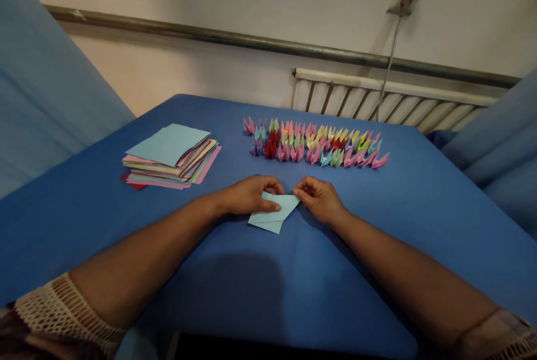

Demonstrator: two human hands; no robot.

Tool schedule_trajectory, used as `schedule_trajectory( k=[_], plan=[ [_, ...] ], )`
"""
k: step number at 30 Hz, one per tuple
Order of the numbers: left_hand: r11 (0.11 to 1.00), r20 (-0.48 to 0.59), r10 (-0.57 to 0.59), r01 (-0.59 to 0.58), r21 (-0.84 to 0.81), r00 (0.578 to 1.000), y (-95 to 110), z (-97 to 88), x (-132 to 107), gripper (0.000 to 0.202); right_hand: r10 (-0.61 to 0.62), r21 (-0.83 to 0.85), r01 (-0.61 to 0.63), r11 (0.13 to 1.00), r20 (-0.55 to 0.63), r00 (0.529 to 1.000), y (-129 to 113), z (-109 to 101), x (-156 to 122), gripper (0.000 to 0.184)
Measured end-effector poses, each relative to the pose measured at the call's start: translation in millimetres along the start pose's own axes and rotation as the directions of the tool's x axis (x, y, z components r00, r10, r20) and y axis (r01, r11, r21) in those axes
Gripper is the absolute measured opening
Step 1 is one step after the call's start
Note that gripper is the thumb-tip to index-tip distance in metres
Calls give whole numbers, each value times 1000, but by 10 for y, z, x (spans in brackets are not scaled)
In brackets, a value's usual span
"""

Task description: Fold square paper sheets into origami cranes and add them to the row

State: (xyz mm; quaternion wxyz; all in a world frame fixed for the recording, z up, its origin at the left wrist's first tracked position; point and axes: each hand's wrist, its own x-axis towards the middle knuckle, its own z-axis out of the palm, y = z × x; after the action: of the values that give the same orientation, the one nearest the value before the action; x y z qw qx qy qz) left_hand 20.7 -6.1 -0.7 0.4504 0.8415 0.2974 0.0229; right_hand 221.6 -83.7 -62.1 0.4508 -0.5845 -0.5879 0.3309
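Observation:
A partly folded light blue sheet of origami paper point(268, 220) is held just above or on the table, between my two hands. My left hand point(255, 195) grips its upper left part, thumb lying across the front and fingers curled behind. With thumb and forefinger, my right hand point(316, 198) pinches the paper's upper right corner. A crease runs across the lower left of the sheet. The fingertips behind the paper are partly hidden.
A stack of coloured paper sheets point(172, 156) lies at the left, a light blue one on top. Rows of small folded paper cranes point(314, 145) stand beyond my hands. The blue-covered table point(335, 293) reaches toward a wall with a radiator point(394, 94) and a pipe. Blue curtains point(46, 80) hang at both sides.

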Motion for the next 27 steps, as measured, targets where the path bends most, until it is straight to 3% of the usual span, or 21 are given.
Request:
schedule_trajectory(
  k=[4,9,11,15,18,21,27],
  plan=[
    [960,-59,50,-31,278,997,-20,-26,-9,38,-32,-138,36,990,26,999,7,-29,12,11],
    [832,-73,288,-211,513,955,33,38,-33,34,-16,-155,25,988,63,998,26,-75,79,6],
    [798,-76,326,-231,557,942,55,105,-32,26,5,-122,3,993,62,998,47,-89,109,6],
    [821,-89,287,-197,536,954,49,222,1,26,24,9,-25,1000,67,997,96,-142,75,10],
    [802,-92,291,-190,567,952,32,250,31,23,-146,-105,155,982,86,986,100,-225,-51,13],
    [759,-85,286,-171,628,955,36,248,44,21,-315,-184,332,925,117,942,62,-309,-175,22],
    [648,-43,290,-163,744,956,96,255,38,24,-369,-313,462,830,313,875,-67,-368,-254,38]
  ],
)
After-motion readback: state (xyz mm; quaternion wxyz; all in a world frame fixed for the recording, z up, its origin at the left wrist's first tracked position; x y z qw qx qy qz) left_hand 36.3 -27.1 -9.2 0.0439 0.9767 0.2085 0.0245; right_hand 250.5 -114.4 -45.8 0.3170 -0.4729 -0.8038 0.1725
